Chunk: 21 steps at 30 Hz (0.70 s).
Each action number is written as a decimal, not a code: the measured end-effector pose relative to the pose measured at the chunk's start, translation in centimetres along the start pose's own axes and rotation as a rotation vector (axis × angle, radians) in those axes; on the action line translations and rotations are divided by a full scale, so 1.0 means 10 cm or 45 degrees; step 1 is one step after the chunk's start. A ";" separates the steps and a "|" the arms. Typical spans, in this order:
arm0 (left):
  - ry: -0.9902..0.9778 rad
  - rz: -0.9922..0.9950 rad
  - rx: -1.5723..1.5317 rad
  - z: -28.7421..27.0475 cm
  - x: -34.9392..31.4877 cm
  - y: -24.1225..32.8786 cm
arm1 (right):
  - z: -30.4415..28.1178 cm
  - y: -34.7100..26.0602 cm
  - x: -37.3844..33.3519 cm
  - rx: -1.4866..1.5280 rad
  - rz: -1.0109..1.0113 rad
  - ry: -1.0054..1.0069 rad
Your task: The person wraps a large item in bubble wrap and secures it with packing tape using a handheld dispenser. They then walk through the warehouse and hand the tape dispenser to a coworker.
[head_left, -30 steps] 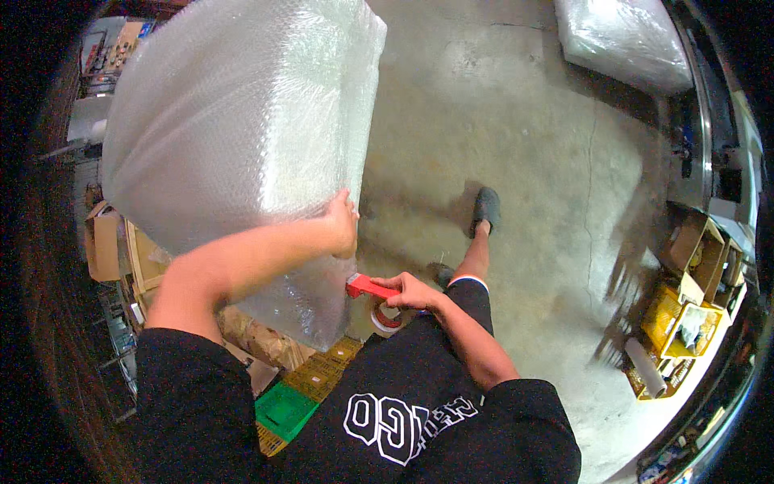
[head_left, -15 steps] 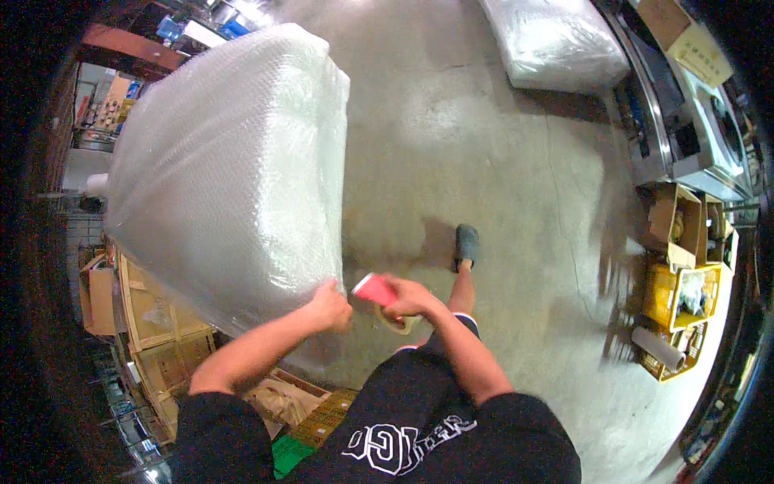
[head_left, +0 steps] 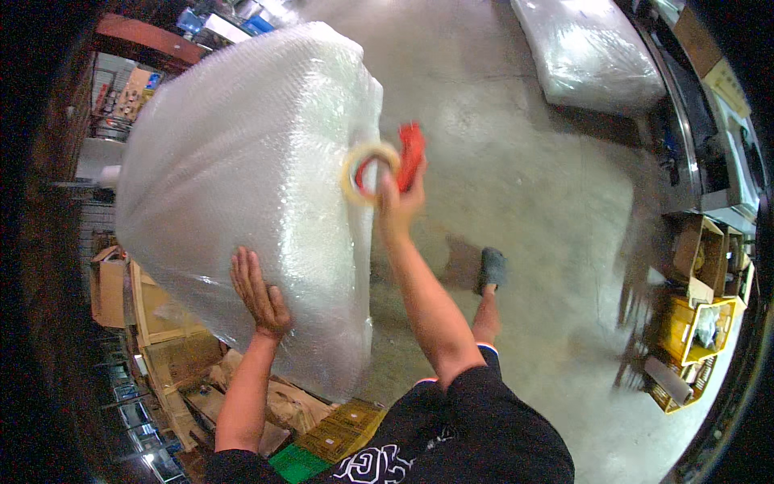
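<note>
The step in hand looks like taping the bubble-wrapped bundle (head_left: pixel 218 161): the left hand (head_left: pixel 262 300) lies flat against its near part, fingers extended and gripping nothing, while the right hand (head_left: pixel 401 198) is closed around a red tape dispenser (head_left: pixel 412 153) with its tape roll (head_left: pixel 349 173) by the bundle's right edge. Whether they touch I cannot tell; the next move seems to call for a steady bundle and the dispenser squared to its wrap
</note>
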<state>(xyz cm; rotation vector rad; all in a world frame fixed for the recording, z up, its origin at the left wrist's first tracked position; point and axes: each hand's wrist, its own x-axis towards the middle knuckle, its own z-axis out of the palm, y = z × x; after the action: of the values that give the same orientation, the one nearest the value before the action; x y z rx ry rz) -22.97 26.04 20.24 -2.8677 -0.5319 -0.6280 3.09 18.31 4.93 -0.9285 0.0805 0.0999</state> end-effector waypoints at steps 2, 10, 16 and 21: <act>0.072 0.014 -0.067 0.24 -0.02 -0.02 | 0.05 0.06 0.25 -0.038 0.012 -0.008; 0.097 0.076 -0.051 0.20 -0.25 -0.18 | -1.08 -0.43 -1.75 -0.053 0.329 -0.347; 0.067 0.072 -0.099 0.29 -0.05 -0.13 | 0.22 0.16 0.31 0.193 -0.028 0.023; 0.090 0.025 -0.086 0.35 -0.27 -0.28 | -0.57 -0.03 -0.82 -0.155 0.141 -0.196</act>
<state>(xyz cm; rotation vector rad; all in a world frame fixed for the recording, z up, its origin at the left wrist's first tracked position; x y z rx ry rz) -24.95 28.56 16.16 -2.8963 -0.4807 -0.7554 -5.17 13.12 2.73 -1.0350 -0.0175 0.2809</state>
